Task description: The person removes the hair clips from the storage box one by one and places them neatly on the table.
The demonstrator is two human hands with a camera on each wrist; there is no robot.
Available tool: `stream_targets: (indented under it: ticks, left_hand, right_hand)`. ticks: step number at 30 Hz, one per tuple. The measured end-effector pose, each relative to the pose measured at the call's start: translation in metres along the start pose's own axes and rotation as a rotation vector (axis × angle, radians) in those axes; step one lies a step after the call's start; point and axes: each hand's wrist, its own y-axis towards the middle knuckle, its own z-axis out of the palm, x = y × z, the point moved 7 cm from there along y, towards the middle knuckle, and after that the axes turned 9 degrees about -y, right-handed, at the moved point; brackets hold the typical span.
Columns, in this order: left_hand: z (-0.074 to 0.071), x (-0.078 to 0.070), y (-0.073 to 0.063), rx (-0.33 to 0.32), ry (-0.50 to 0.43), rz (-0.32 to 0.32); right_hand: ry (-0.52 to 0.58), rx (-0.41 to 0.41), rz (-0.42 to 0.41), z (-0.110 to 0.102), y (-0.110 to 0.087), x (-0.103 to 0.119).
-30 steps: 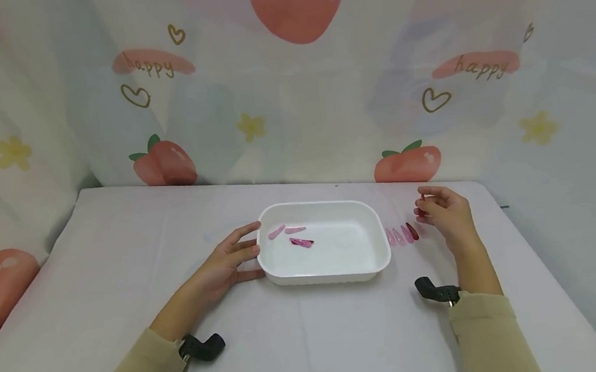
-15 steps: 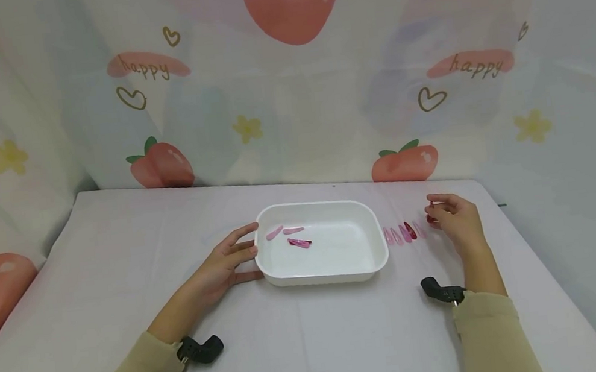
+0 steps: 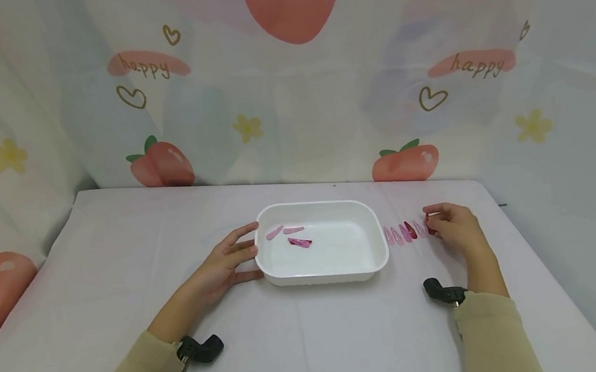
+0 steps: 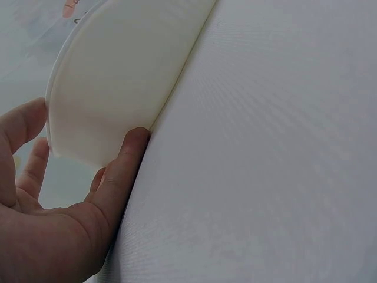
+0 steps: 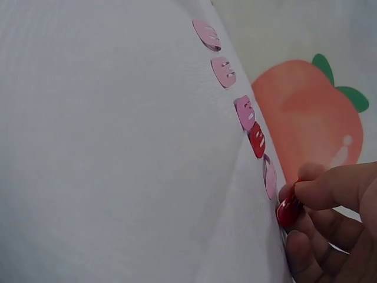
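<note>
My right hand [image 3: 455, 227] pinches a red snap hair clip [image 5: 288, 210] between thumb and fingers, low at the right end of a row of clips. That row holds several pink clips, such as the pale pink clip [image 5: 270, 178], and another red hair clip [image 5: 257, 140]. The fingers of my left hand [image 3: 224, 259] are spread and fairly straight against the left end of a white plastic tray [image 3: 339, 266]. In the left wrist view, fingertips touch the tray's rim and outer wall. Inside the tray lie pink hair clips [image 3: 293, 230] and a darker pink and red clip pile [image 3: 300, 243].
A white cloth covers the table [image 3: 303, 337]. Behind it hangs a curtain [image 3: 312, 118] printed with peaches, hearts and flowers. Each sleeve cuff carries a black wrist mount [image 3: 202, 349].
My right hand moves right past the row's end, then comes down with the red hair clip beside the pale pink one. The left hand stays at the tray.
</note>
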Motion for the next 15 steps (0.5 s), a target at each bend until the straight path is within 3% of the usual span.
stream_targets:
  ticks: [15]
  left_hand:
    - [-0.0011, -0.0002, -0.0003, 0.003, 0.011, 0.002]
  right_hand:
    - [-0.051, -0.035, 0.002, 0.0006, -0.0029, 0.006]
